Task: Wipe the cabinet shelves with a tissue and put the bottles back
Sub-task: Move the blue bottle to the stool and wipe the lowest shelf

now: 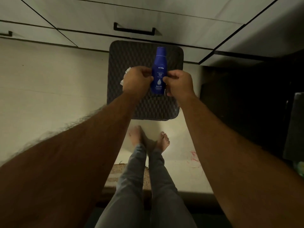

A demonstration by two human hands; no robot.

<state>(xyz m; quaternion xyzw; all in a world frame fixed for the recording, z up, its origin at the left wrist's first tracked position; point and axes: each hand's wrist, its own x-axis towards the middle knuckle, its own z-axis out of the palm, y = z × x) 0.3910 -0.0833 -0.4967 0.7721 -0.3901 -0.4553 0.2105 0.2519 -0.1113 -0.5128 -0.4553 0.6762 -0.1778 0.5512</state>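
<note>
Now both hands up, middle of frame, holding blue bottle [158, 71] between them. Left hand [137, 79] curls on bottle's left side, white tissue [125, 75] bunched under its fingers. Right hand [180, 83] curls on bottle's right side, low down. Bottle upright, cap at top, over dark mat [144, 106] on floor. Drawer handle [134, 29] above, upper middle. Step looks like: bottle wiped or checked, not yet back. Shelf not in view. Next move needs: firm hold, lift to shelf, stand it up.
</note>
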